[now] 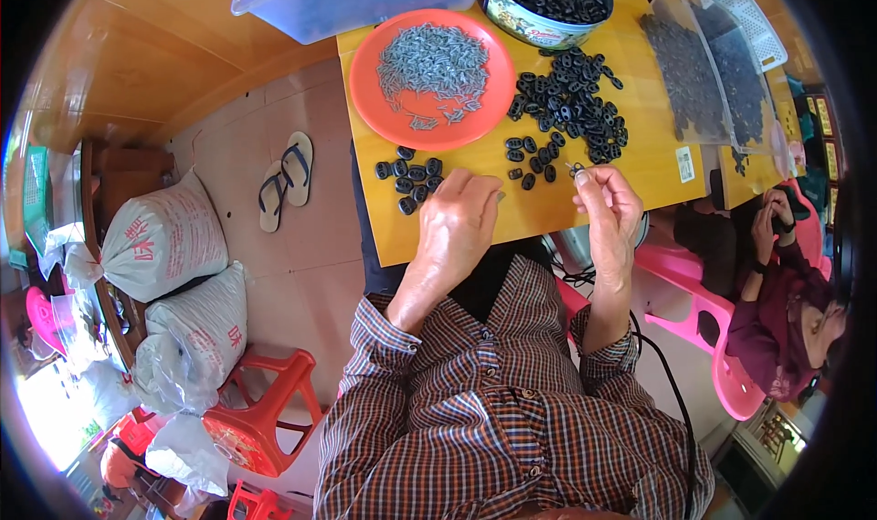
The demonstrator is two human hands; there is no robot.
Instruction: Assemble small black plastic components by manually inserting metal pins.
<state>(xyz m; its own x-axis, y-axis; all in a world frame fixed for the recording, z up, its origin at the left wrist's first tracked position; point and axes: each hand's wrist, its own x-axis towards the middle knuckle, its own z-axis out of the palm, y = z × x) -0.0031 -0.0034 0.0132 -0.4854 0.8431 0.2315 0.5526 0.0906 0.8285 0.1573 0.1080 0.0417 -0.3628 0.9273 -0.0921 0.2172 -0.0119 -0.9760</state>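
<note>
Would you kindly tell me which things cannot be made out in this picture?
All in the head view:
What the left hand may hold: hidden by the back of that hand.
The small piece at the tip of the right hand: too small to tell its exact shape.
Most of the inside of the blue bin: cut off by the upper edge.

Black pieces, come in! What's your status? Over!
Left hand over table, grip unclear. Right hand pinching small thing. Black pieces in groups. Red plate nearby, not blocking.
</note>
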